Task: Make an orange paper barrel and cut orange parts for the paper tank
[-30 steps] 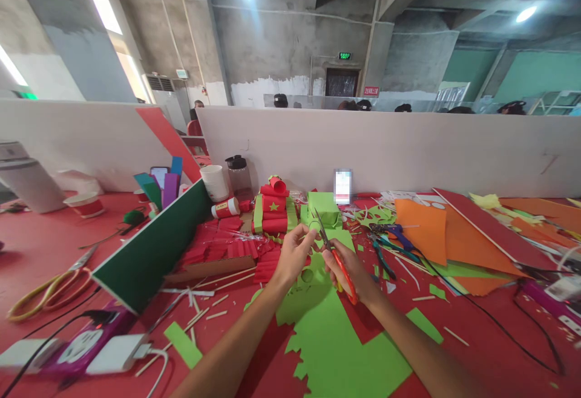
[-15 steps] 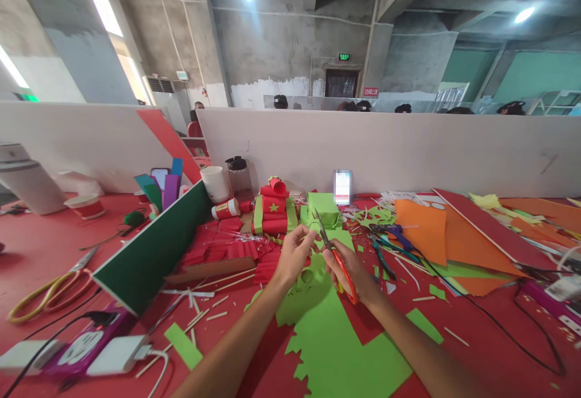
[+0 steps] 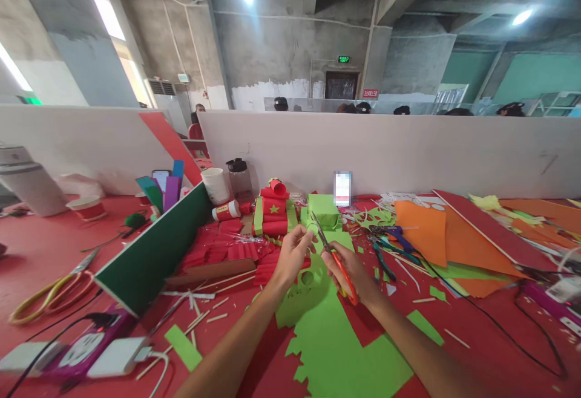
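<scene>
The orange-handled scissors [image 3: 344, 277] are held in the right hand [image 3: 347, 265], whose grip is closed around the handles; the blades are pointed up and away, toward the left fingertips. By the left hand [image 3: 293, 253] a small green piece [image 3: 312, 227] is pinched, thumb against finger, with that grip nearly closed. Both are held above a large green sheet [image 3: 345, 349], jagged along its left edge and partly covered by the forearms.

Directly beyond the blades, the way is blocked by a green-wrapped block [image 3: 323, 209], beside which a phone [image 3: 342, 189] is propped. To its left a red-and-green model [image 3: 274, 208] marked with a star is placed. The left side is crowded by loose red pieces [image 3: 218, 251] in a cardboard tray and walled off by a green board [image 3: 154, 250] tilted on its edge, behind which other scissors [image 3: 54, 296] and a purple power strip [image 3: 82, 346] are set.

On the right, teal-handled pliers [image 3: 384, 260] and a blue glue gun [image 3: 399, 238] are left near orange sheets [image 3: 422, 228], and a black cord is trailed across the table [image 3: 490, 365]. The far edge is bounded by a white partition [image 3: 385, 150].
</scene>
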{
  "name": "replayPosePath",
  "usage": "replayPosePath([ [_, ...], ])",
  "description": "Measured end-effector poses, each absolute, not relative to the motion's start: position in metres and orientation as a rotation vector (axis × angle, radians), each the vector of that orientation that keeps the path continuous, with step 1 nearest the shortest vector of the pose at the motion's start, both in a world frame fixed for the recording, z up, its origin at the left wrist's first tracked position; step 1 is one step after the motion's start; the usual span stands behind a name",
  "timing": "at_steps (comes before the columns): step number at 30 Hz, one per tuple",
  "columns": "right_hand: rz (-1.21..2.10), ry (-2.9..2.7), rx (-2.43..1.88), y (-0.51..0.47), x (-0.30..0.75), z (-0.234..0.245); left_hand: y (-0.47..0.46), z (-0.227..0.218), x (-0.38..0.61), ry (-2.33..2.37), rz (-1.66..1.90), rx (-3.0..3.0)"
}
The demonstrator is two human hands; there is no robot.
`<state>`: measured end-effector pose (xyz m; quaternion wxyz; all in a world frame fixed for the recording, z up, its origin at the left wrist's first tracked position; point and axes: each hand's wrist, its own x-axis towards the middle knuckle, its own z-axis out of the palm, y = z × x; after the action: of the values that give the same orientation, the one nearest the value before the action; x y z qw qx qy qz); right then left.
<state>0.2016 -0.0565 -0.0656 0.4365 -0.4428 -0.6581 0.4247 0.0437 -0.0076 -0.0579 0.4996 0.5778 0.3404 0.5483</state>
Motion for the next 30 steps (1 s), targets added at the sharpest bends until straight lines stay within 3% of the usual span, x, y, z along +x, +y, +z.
replayPosePath([
  [30,1.02,-1.707,-1.137,-0.0566,0.2052,-0.0634,-0.0055,-0.0549,0.041,0.838,1.299,1.455],
])
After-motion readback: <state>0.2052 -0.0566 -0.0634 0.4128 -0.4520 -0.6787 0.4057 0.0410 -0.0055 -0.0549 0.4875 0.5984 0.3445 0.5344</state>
